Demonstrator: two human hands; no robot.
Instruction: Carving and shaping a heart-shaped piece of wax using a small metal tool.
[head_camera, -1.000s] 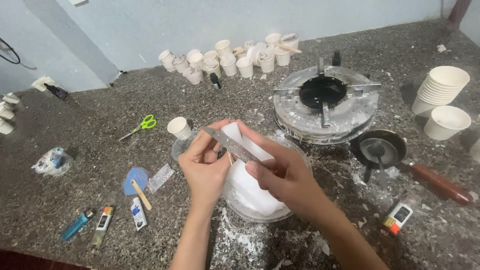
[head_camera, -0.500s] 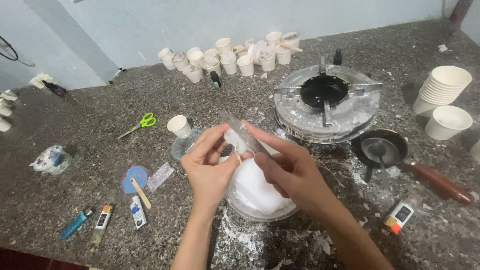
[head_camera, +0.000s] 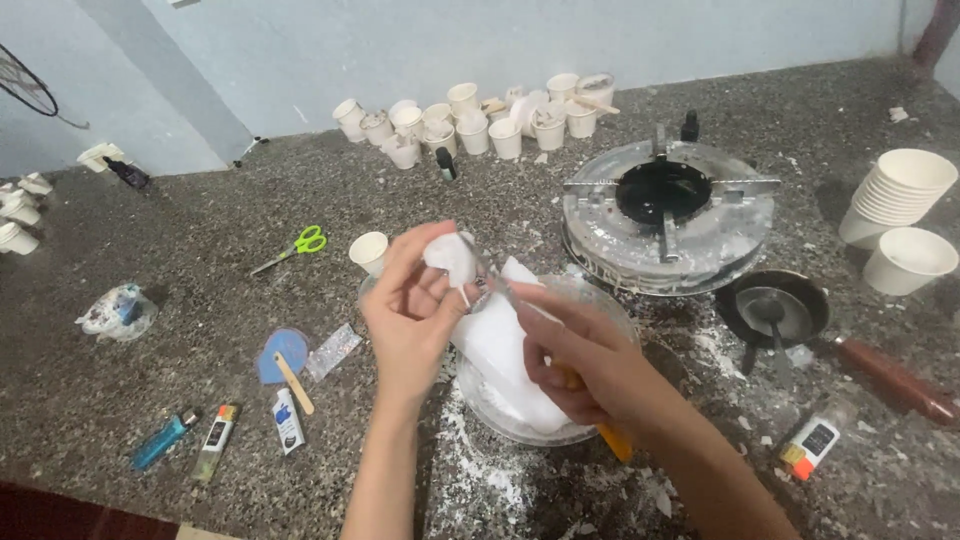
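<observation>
My left hand (head_camera: 412, 312) is raised over a glass bowl (head_camera: 497, 425) and pinches a small white waxy lump (head_camera: 450, 256) between its fingertips. My right hand (head_camera: 585, 362) grips a knife by its orange handle (head_camera: 611, 440). The thin blade (head_camera: 497, 288) points up and left, and its tip touches the lump. In the bowl lies a large white waxy block (head_camera: 500, 352), partly hidden by both hands. White flakes are scattered on the stone counter in front of the bowl.
A round gas burner (head_camera: 665, 215) stands behind the bowl, with a small dark pan (head_camera: 772, 310) to its right. Stacked white cups (head_camera: 898, 192) sit far right and several small cups (head_camera: 470, 125) at the back. Green scissors (head_camera: 296, 245), a paper cup (head_camera: 369, 250), a lighter (head_camera: 160, 440) and tubes lie left.
Both hands held the blade level over the bowl before. Now my left hand has lifted a white lump, and my right hand has dropped lower and to the right with the knife.
</observation>
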